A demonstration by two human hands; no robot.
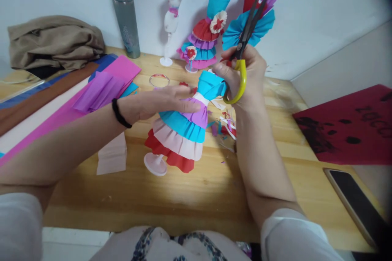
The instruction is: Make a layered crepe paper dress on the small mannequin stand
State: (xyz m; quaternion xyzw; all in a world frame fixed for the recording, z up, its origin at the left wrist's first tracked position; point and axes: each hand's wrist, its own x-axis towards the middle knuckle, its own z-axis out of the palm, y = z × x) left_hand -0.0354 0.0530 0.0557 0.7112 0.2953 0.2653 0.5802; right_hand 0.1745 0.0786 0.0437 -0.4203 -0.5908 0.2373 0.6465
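Observation:
A miniature dress form [183,128] wears a layered crepe-paper dress in blue, purple, pale pink and red, with a white waistband. It leans to the right, its round pale base [155,164] tilted. My left hand [165,101] grips it at the waist, thumb across the purple layer and fingers behind. In my right hand [241,71] is a pair of scissors [249,24] with yellow handles, blades pointing up and nearly together. That hand is beside the form's blue bodice; its neck is hidden there, so I cannot tell whether the hand touches it.
Behind stand a bare dress form [175,2], a dressed one [205,32], a blue paper fan [231,28] and a flask [127,20]. Crepe-paper sheets [94,91] and brown cloth [55,43] lie left. Scraps [226,124] lie beside my right wrist; a phone [352,200] lies right.

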